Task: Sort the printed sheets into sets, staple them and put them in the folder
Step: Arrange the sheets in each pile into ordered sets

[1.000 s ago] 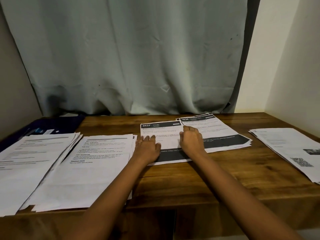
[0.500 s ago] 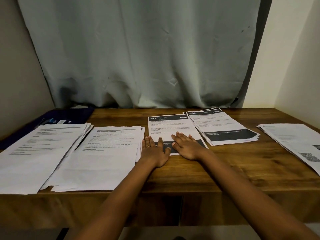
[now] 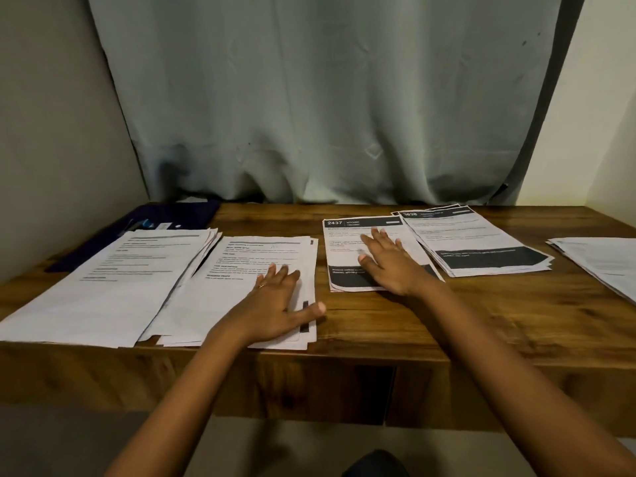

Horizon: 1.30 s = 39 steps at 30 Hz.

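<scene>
The left hand [image 3: 275,306], fingers straight, now lies flat on the plain pile [image 3: 247,259], having left the 2437 pile [image 3: 347,235], where the right hand [image 3: 390,266] stays spread flat; neither holds anything, so squaring of piles proceeds, stapling not begun, and the folder [image 3: 179,215], dim and possibly shut, lies back-left on the desk [image 3: 378,325].

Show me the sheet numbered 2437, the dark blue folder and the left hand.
sheet numbered 2437 [image 3: 361,222]: head view, on its dark header band.
dark blue folder [image 3: 186,215]: head view, on its bare far corner.
left hand [image 3: 272,304]: head view, on the back of the hand.
</scene>
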Each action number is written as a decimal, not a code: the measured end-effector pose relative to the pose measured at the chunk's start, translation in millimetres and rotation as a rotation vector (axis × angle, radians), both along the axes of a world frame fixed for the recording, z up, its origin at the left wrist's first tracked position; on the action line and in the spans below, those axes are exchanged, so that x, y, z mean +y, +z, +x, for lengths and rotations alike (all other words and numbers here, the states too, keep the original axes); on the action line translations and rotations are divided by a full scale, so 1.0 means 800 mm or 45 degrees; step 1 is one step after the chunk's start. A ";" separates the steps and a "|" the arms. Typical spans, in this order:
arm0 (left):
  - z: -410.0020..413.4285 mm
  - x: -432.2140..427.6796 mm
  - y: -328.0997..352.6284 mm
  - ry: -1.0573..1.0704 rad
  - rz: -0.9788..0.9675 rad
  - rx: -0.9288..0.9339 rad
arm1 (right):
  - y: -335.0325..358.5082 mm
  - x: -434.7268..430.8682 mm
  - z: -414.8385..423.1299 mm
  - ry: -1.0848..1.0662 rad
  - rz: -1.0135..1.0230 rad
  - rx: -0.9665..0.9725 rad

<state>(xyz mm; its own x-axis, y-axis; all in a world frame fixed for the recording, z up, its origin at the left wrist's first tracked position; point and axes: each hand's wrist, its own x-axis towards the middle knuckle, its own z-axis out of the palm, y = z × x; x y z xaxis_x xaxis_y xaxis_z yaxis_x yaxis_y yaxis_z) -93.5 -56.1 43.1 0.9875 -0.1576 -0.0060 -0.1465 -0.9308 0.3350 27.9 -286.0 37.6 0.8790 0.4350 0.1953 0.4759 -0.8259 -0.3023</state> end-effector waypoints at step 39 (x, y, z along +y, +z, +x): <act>-0.054 0.063 -0.060 0.091 -0.440 -0.850 | -0.017 0.161 -0.112 -0.190 1.515 0.540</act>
